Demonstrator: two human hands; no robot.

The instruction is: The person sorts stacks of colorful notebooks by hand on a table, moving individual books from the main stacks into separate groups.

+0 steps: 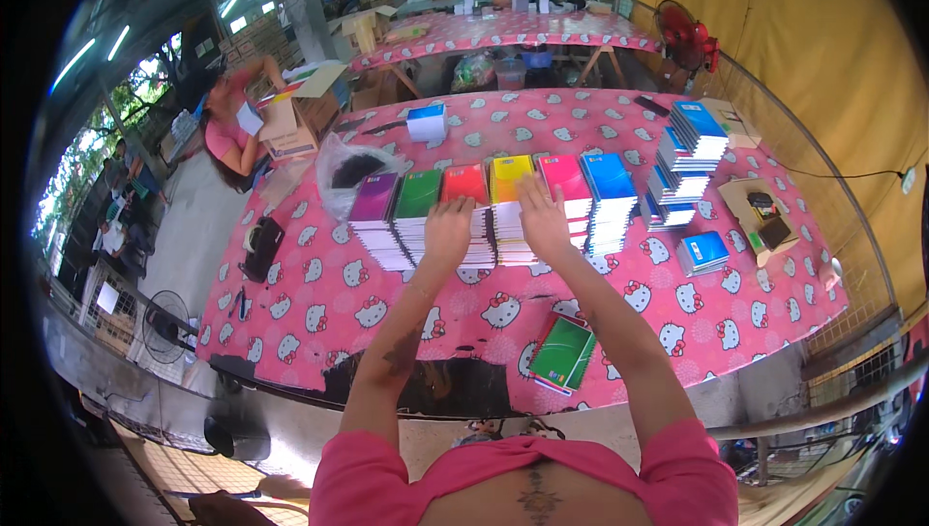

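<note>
A row of tall notebook stacks stands across the table: purple (373, 199), green (417, 195), red (465, 182), yellow (510, 176), pink (566, 178) and blue (608, 178). My left hand (449, 232) rests against the front of the red stack, its fingers stretched over the top edge. Flat against the yellow and pink stacks lies my right hand (544, 216), fingers extended and apart. Neither hand grips anything. Nearer to me, a green notebook (563, 352) lies at an angle on top of another.
Blue notebooks are piled crosswise at right (677, 178), with a smaller pile (704, 252) beside them. A tape dispenser (261, 248) sits at left. A plastic bag (339, 173) touches the row's left end. Beyond, a person (232, 129) leans at an open carton (302, 115).
</note>
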